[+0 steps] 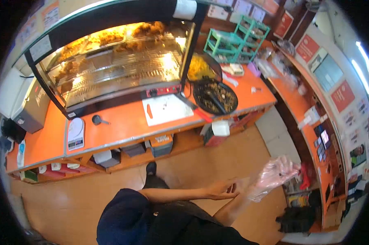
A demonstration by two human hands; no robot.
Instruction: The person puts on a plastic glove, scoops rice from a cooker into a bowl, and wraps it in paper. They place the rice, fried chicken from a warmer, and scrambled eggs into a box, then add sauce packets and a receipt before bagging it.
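Observation:
A clear, crinkled plastic glove (263, 188) covers my right hand (279, 171), which reaches out over the floor at the right. Its fingers look stretched out inside the film, and I see nothing held in them. My left hand (223, 190) is bare and lies across by the right wrist. Its fingers are curled closed at the glove's cuff, where a pale, blurred stretch of film appears between them and the wrist.
An orange counter (115, 132) carries a lit food warmer (123, 83) with fried pieces, a white cutting board (168, 111), a black pan (215, 96) and a kitchen scale (76, 134). Green racks (223, 45) stand behind. A narrow side counter (290, 94) runs along the right wall.

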